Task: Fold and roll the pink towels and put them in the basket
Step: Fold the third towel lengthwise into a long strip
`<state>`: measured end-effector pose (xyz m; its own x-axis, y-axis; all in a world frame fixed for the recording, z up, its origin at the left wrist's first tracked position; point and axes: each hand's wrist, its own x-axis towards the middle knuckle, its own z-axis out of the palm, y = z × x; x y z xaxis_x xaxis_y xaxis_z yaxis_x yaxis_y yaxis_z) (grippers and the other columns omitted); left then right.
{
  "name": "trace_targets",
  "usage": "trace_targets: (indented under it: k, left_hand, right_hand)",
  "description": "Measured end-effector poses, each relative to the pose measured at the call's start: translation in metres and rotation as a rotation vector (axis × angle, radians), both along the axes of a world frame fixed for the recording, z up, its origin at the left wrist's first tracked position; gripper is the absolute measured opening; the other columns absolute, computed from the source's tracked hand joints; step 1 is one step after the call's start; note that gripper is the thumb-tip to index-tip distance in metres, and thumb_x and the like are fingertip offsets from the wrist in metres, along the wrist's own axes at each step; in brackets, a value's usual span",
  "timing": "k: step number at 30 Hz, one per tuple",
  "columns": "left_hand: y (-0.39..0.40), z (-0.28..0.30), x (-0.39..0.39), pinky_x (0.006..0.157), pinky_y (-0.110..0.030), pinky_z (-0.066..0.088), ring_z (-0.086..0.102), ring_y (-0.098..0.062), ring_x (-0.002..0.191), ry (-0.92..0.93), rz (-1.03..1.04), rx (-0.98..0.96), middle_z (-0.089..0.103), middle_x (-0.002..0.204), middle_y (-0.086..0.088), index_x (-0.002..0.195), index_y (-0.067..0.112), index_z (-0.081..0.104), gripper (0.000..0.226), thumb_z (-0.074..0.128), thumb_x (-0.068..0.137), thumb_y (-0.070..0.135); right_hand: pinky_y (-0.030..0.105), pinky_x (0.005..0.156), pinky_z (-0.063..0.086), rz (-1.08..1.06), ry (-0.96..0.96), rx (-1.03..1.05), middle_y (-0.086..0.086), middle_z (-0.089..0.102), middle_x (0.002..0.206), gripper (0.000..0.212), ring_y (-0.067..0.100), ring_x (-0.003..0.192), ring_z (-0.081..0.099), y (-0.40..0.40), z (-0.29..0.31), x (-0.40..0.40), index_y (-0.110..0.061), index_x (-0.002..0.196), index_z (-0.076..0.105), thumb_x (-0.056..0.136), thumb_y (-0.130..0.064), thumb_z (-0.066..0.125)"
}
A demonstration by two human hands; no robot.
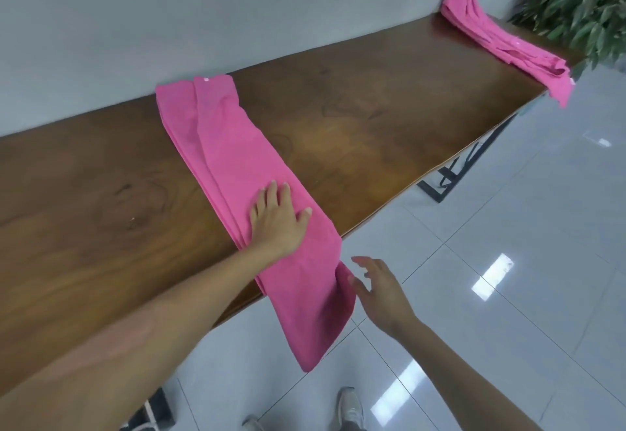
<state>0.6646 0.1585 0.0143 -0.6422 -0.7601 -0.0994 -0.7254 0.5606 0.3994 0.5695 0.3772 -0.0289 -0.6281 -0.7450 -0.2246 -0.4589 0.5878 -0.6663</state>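
Note:
A pink towel (pixel 223 146), folded into a long strip, lies across the wooden table (pixel 355 98) from the wall to the near edge, and its lower end hangs over that edge. My left hand (pixel 276 218) presses flat on the strip near the table's edge, fingers straight. My right hand (pixel 379 290) hovers with spread fingers just right of the hanging end, close to it but holding nothing. A second pink towel (pixel 501 34) lies bunched in a loose strip at the table's far right end. No basket is in view.
A grey wall runs along the table's back edge. A leafy plant (pixel 582 3) stands at the far right corner. Black metal table legs (pixel 450 173) show under the right end. White glossy floor tiles and my shoes (pixel 350 410) are below.

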Motion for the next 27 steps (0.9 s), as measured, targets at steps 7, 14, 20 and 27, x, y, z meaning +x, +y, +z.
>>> trace_targets:
  k: [7,14,20,27]
  left_hand:
    - [0.013,-0.019,0.000,0.125,-0.047,0.011,0.010,-0.026,0.153,-0.009,0.073,-0.219,0.016,0.166,-0.005,0.158,0.017,0.022,0.070,0.024,0.101,0.057]
    - [0.014,-0.022,-0.003,0.125,-0.043,0.009,0.008,-0.021,0.153,-0.030,0.108,-0.250,0.016,0.166,0.001,0.158,0.021,0.022,0.068,0.028,0.101,0.058]
    - [0.015,-0.022,-0.005,0.125,-0.041,0.008,0.009,-0.018,0.153,-0.048,0.133,-0.250,0.016,0.166,0.004,0.158,0.025,0.022,0.067,0.028,0.101,0.059]
    - [0.015,-0.021,-0.005,0.125,-0.042,0.010,0.010,-0.017,0.153,-0.041,0.149,-0.237,0.017,0.166,0.006,0.158,0.027,0.023,0.066,0.032,0.101,0.059]
  right_hand:
    - [0.037,0.094,0.052,0.239,-0.082,0.027,-0.004,0.064,0.125,0.033,0.016,0.111,0.062,-0.029,-0.034,-0.026,-0.031,0.136,0.052,0.105,-0.032,0.039]
    - [0.032,0.072,0.056,0.414,-0.196,0.259,-0.006,0.070,0.084,0.036,0.005,0.065,0.057,0.008,-0.101,-0.064,-0.028,0.088,0.068,0.087,-0.004,0.042]
    - [0.022,0.090,0.050,0.333,-0.478,0.037,-0.007,0.059,0.124,0.055,0.012,0.113,0.056,-0.011,-0.092,-0.078,-0.031,0.136,0.051,0.089,-0.009,0.068]
    - [0.036,0.082,0.056,0.489,-0.473,-0.054,0.004,0.072,0.096,0.012,0.016,0.086,0.065,-0.052,-0.070,-0.056,-0.014,0.096,0.066,0.087,-0.022,0.070]
